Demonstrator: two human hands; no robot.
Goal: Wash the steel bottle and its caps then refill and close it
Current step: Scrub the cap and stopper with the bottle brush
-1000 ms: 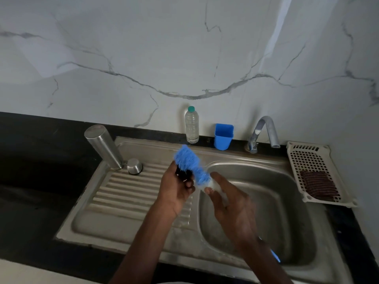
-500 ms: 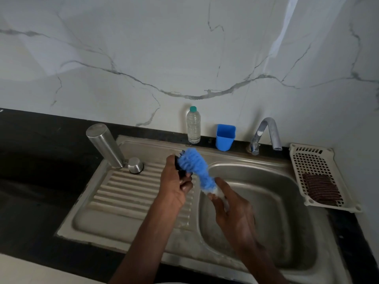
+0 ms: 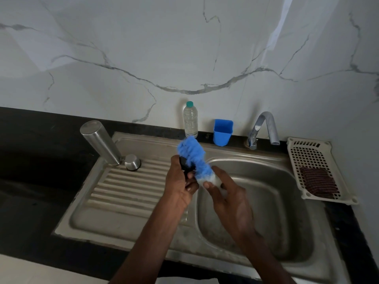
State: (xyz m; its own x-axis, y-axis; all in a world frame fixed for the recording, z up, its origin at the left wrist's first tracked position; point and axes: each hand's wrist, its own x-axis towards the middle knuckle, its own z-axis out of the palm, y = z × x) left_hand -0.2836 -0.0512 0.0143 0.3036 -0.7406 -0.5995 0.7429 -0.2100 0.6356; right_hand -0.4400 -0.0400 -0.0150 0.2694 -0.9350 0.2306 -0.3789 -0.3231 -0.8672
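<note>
The steel bottle [image 3: 101, 143] stands upside down at the back left of the sink's ribbed drainboard [image 3: 127, 189], with a round steel cap [image 3: 132, 162] beside its mouth. My left hand [image 3: 180, 185] grips a small black cap [image 3: 185, 168] above the drainboard's right edge. My right hand [image 3: 227, 193] holds a blue bottle brush [image 3: 193, 158] by its white lower end, and the blue bristles press against the black cap. The brush handle is hidden behind my right hand.
A steel basin [image 3: 266, 203] lies under my right hand, with a tap [image 3: 263, 128] behind it. A clear plastic bottle [image 3: 190, 119] and a blue cup [image 3: 223, 132] stand against the marble wall. A white basket [image 3: 315, 167] holding a dark scrub pad [image 3: 319, 184] sits at the right.
The brush has slid back and forth against the black cap, its bristle head now a little lower and closer to my left hand. Both hands stay above the sink's divider.
</note>
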